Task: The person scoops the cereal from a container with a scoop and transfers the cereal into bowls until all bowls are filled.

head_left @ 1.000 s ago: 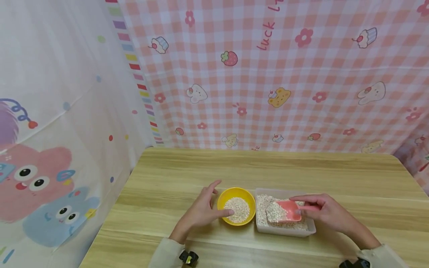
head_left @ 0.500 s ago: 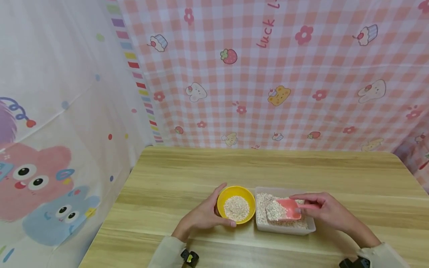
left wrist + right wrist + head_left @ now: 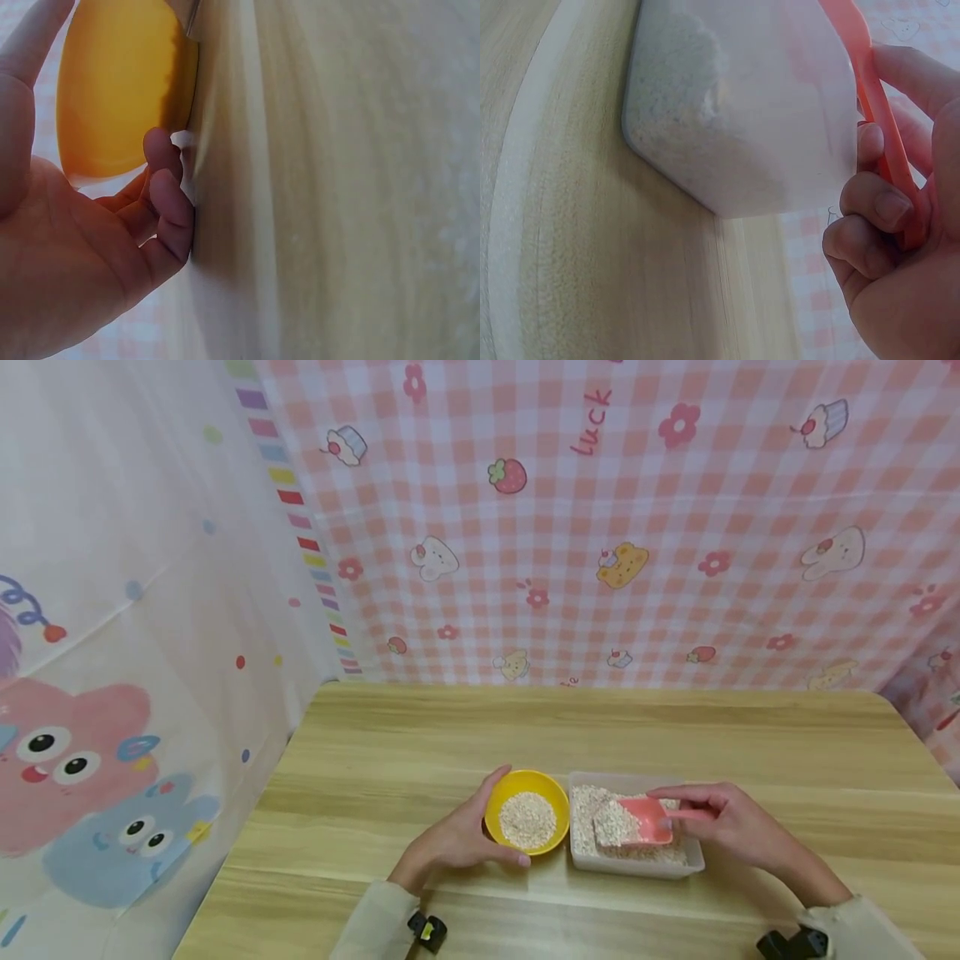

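In the head view my left hand (image 3: 463, 835) grips a yellow bowl (image 3: 492, 810) from its left side, thumb along the near edge. The left wrist view shows the bowl (image 3: 112, 82) low over the wood, with curled fingers (image 3: 171, 206) by its base. Oat flakes (image 3: 528, 820) cover the bowl's bottom. My right hand (image 3: 738, 825) holds a pink scoop (image 3: 654, 821) by its handle. The scoop, loaded with flakes, lies over a translucent plastic box (image 3: 637, 865) of oats. In the right wrist view, fingers wrap the scoop handle (image 3: 892, 150) beside the box wall (image 3: 780, 112).
The bowl and box stand side by side near the middle of a wooden table (image 3: 420, 735). A pink checked cloth (image 3: 465, 518) hangs behind the table, and a white printed cloth (image 3: 172, 635) hangs at the left.
My left thumb has moved from above the bowl's flakes down to its near outer side, and the fingers have closed round the bowl. The right hand and scoop stay nearly still.
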Demonstrator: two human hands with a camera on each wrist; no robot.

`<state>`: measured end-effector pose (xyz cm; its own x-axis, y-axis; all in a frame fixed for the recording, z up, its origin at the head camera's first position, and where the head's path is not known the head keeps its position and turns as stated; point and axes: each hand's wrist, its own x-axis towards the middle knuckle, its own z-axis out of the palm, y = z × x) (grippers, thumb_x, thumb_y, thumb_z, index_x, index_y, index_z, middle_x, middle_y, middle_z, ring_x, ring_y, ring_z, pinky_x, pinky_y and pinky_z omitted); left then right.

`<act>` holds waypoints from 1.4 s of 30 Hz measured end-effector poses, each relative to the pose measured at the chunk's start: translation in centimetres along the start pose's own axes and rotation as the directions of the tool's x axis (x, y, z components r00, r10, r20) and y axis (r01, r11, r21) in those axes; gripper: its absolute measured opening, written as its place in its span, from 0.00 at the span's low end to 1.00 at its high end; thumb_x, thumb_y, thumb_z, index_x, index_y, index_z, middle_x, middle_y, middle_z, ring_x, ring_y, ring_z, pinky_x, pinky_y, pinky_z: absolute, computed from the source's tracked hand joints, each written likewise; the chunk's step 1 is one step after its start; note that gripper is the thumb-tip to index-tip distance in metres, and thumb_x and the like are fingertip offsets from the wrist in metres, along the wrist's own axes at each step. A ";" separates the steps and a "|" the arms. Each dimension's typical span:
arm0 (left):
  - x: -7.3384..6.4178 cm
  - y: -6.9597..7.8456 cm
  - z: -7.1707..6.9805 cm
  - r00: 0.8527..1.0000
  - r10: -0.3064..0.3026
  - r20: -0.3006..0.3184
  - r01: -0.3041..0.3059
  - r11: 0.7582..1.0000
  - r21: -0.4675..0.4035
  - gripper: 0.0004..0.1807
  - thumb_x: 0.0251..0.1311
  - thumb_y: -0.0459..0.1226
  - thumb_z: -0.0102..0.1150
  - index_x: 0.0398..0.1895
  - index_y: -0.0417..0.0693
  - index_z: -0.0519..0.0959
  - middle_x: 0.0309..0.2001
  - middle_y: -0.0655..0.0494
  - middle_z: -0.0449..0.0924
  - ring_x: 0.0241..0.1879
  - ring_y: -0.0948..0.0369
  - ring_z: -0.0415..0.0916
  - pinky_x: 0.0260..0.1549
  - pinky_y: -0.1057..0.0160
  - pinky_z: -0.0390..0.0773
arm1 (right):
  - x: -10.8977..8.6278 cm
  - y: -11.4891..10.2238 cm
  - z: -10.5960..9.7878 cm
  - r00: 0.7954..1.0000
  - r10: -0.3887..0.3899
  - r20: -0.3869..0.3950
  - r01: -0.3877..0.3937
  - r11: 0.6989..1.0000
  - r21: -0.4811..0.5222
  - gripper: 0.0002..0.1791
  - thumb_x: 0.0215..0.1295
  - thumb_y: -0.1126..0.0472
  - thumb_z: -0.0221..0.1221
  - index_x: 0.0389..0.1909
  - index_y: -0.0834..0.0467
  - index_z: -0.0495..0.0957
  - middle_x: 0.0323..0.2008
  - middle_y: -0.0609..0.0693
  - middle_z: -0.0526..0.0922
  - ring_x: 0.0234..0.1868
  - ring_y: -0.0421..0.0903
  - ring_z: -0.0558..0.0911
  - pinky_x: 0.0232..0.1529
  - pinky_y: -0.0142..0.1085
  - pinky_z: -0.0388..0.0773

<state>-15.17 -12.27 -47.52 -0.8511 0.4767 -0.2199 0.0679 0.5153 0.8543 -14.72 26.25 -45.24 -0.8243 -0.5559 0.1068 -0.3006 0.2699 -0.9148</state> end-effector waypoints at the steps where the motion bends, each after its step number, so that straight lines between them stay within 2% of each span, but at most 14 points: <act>1: 0.1 0.0 0.0 1.000 0.001 0.001 -0.001 1.000 0.000 0.67 0.44 0.52 0.79 0.80 0.60 0.39 0.77 0.50 0.53 0.73 0.49 0.55 0.70 0.41 0.54 | 0.0 0.0 0.0 1.000 0.000 -0.003 0.000 1.000 0.000 0.18 0.68 0.69 0.59 0.57 0.68 0.78 0.41 0.54 0.88 0.30 0.31 0.80 0.19 0.33 0.71; 5: 0.2 -0.1 -0.1 1.000 0.009 0.002 -0.009 1.000 -0.010 0.67 0.44 0.51 0.79 0.80 0.60 0.40 0.77 0.51 0.53 0.73 0.50 0.55 0.71 0.41 0.54 | 0.1 -0.2 0.1 1.000 0.009 -0.021 -0.009 1.000 0.006 0.18 0.67 0.69 0.59 0.57 0.68 0.78 0.41 0.54 0.88 0.30 0.31 0.79 0.18 0.33 0.69; 11: 0.2 -0.2 0.0 1.000 0.003 0.002 -0.003 1.000 -0.018 0.66 0.43 0.51 0.80 0.80 0.63 0.41 0.76 0.53 0.55 0.73 0.51 0.55 0.71 0.41 0.53 | 0.0 -0.5 0.1 0.997 0.029 -0.067 -0.032 0.999 -0.031 0.18 0.66 0.67 0.62 0.57 0.66 0.79 0.43 0.51 0.88 0.34 0.31 0.81 0.27 0.31 0.76; 19: 0.1 -0.2 0.1 0.999 -0.033 -0.007 0.033 0.999 -0.013 0.66 0.41 0.53 0.80 0.79 0.67 0.43 0.76 0.55 0.56 0.72 0.52 0.57 0.70 0.41 0.54 | 0.2 -1.5 -0.3 0.996 0.048 -0.075 -0.051 0.998 -0.040 0.19 0.67 0.66 0.61 0.59 0.65 0.78 0.35 0.50 0.88 0.33 0.34 0.83 0.26 0.34 0.76; 23: 0.0 -0.1 0.1 0.999 -0.036 -0.014 0.036 0.999 -0.016 0.66 0.41 0.52 0.80 0.79 0.67 0.44 0.76 0.55 0.56 0.72 0.51 0.57 0.70 0.41 0.54 | 0.6 -2.4 -0.4 0.994 0.060 -0.090 -0.065 0.996 -0.061 0.20 0.68 0.65 0.61 0.60 0.63 0.78 0.31 0.46 0.87 0.27 0.34 0.79 0.21 0.33 0.72; 26: 0.0 -0.1 0.1 0.999 -0.029 -0.013 0.029 0.999 -0.027 0.65 0.42 0.51 0.81 0.79 0.67 0.44 0.76 0.55 0.57 0.72 0.52 0.57 0.70 0.41 0.54 | 1.0 -3.1 -0.3 0.993 0.047 -0.105 -0.056 0.995 -0.088 0.20 0.67 0.64 0.62 0.59 0.62 0.78 0.23 0.43 0.80 0.20 0.34 0.69 0.16 0.34 0.65; 29: 0.0 -0.1 0.2 1.000 -0.020 -0.011 0.019 0.999 -0.038 0.65 0.42 0.50 0.81 0.79 0.67 0.44 0.75 0.55 0.57 0.72 0.52 0.58 0.70 0.41 0.54 | 1.4 -4.0 -0.1 0.994 0.031 -0.106 -0.042 0.994 -0.105 0.19 0.66 0.64 0.63 0.58 0.60 0.79 0.20 0.45 0.76 0.19 0.34 0.64 0.17 0.35 0.65; 34: 0.1 -0.1 0.2 1.000 -0.020 -0.011 0.020 0.999 -0.043 0.65 0.42 0.50 0.81 0.79 0.67 0.44 0.75 0.56 0.58 0.71 0.52 0.58 0.70 0.41 0.55 | 2.1 -4.9 0.3 0.995 0.021 -0.096 -0.031 0.994 -0.100 0.19 0.66 0.64 0.64 0.58 0.59 0.80 0.20 0.49 0.77 0.19 0.34 0.66 0.20 0.34 0.69; 38: 0.0 -0.1 0.2 1.000 -0.026 -0.013 0.026 0.999 -0.042 0.64 0.42 0.50 0.80 0.79 0.68 0.44 0.75 0.55 0.58 0.71 0.51 0.58 0.69 0.40 0.55 | 2.9 -5.3 0.9 0.996 0.027 -0.089 -0.036 0.994 -0.102 0.19 0.65 0.63 0.64 0.57 0.58 0.80 0.19 0.43 0.75 0.19 0.33 0.64 0.19 0.33 0.68; 42: 0.0 -0.1 0.2 0.999 -0.032 -0.014 0.031 0.998 -0.046 0.64 0.42 0.50 0.80 0.78 0.69 0.45 0.75 0.54 0.57 0.71 0.50 0.58 0.69 0.39 0.55 | 3.8 -5.7 1.6 0.997 0.037 -0.075 -0.045 0.993 -0.110 0.19 0.64 0.61 0.65 0.56 0.56 0.81 0.19 0.42 0.73 0.19 0.33 0.64 0.18 0.32 0.67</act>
<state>-15.08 -12.18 -47.66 -0.8599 0.4502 -0.2406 0.0171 0.4965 0.8679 -15.38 21.36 -40.21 -0.8684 -0.4852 0.1017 -0.3139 0.3793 -0.8704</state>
